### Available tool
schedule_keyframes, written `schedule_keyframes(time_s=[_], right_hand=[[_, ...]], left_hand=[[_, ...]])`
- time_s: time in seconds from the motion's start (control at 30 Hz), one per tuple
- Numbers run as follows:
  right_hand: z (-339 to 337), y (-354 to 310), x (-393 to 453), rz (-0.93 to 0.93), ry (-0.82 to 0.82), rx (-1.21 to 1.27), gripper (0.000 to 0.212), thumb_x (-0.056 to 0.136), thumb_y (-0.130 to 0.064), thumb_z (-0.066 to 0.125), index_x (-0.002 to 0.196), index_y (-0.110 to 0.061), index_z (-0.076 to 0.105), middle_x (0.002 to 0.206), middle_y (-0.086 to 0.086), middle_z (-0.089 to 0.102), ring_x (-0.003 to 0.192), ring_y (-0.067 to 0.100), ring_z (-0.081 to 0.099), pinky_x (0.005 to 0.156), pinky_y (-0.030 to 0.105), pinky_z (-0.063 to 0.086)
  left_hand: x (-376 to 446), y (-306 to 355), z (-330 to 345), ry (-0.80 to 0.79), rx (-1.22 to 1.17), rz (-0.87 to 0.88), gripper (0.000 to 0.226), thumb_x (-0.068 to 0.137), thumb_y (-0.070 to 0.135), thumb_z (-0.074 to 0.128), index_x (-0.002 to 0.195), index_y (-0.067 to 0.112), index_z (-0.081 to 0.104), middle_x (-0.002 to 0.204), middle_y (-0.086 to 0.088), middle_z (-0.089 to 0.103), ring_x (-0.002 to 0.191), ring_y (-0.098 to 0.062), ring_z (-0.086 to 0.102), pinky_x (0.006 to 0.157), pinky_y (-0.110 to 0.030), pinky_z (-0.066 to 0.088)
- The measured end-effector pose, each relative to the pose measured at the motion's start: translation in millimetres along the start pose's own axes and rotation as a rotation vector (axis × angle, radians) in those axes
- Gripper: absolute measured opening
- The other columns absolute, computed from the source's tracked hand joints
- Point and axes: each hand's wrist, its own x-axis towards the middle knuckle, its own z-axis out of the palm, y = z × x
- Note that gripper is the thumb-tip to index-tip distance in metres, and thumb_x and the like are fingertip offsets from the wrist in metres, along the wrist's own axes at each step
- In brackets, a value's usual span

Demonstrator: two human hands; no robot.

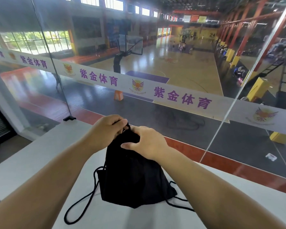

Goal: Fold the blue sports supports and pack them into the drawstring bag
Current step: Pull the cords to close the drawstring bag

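In the lower centre, the black fabric drawstring bag (132, 177) stands on the white counter (40, 162). The left hand (106, 129) and the right hand (145, 141) are closed around its gathered top. No blue supports are visible. A hard pull could tip the bag or tangle the loose black cord (79, 207).
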Motion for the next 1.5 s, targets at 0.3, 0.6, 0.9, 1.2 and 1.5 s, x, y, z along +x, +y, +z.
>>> schedule_keyframes(time_s=[0.3, 0.6, 0.9, 1.2, 1.5], right_hand=[[-16.4, 11.6, 1.5, 0.053, -0.005, -0.06, 0.038, 0.072, -0.039, 0.061, 0.109, -0.046, 0.053, 0.105, -0.015, 0.066, 0.098, 0.015, 0.059, 0.083, 0.036, 0.049], [-19.9, 34.5, -9.1, 0.067, -0.006, 0.014, 0.037, 0.077, -0.031, 0.064, 0.11, -0.043, 0.053, 0.102, -0.013, 0.066, 0.091, 0.013, 0.061, 0.078, 0.033, 0.052], [-19.7, 28.7, -3.2, 0.012, -0.05, -0.045, 0.053, 0.079, -0.049, 0.067, 0.128, -0.05, 0.047, 0.12, -0.006, 0.056, 0.11, 0.016, 0.053, 0.091, 0.034, 0.047], [-19.6, 29.0, -2.2, 0.007, -0.005, -0.068, 0.036, 0.081, -0.045, 0.065, 0.116, -0.042, 0.056, 0.099, -0.006, 0.051, 0.095, 0.018, 0.055, 0.078, 0.033, 0.048], [-11.7, 25.2, 0.1, -0.034, 0.01, -0.084, 0.038, 0.08, -0.046, 0.065, 0.117, -0.04, 0.056, 0.109, -0.005, 0.057, 0.1, 0.018, 0.057, 0.079, 0.033, 0.047]], left_hand=[[4.2, -24.2, -27.8, 0.286, -0.347, -0.079, 0.032, 0.095, 0.012, 0.049, 0.065, 0.007, 0.058, 0.061, -0.004, 0.055, 0.053, -0.014, 0.034, 0.054, -0.027, 0.026], [-1.1, -42.5, -1.5, 0.009, 0.219, -0.137, 0.026, 0.089, 0.031, 0.059, 0.114, 0.026, 0.054, 0.1, 0.0, 0.056, 0.086, -0.017, 0.056, 0.07, -0.026, 0.042], [2.9, -14.9, 24.8, -0.052, 0.535, 0.263, 0.013, 0.085, 0.019, 0.061, 0.097, 0.016, 0.065, 0.082, 0.011, 0.043, 0.083, -0.013, 0.046, 0.069, -0.02, 0.036], [0.0, -9.3, 30.6, 0.013, 0.589, 0.33, 0.015, 0.088, 0.018, 0.053, 0.076, 0.014, 0.06, 0.071, 0.006, 0.05, 0.068, -0.016, 0.05, 0.061, -0.025, 0.039], [5.3, -4.8, 33.1, -0.042, -0.025, -0.183, 0.023, 0.083, 0.008, 0.046, 0.061, 0.012, 0.046, 0.054, -0.001, 0.045, 0.049, -0.018, 0.039, 0.047, -0.028, 0.031]])
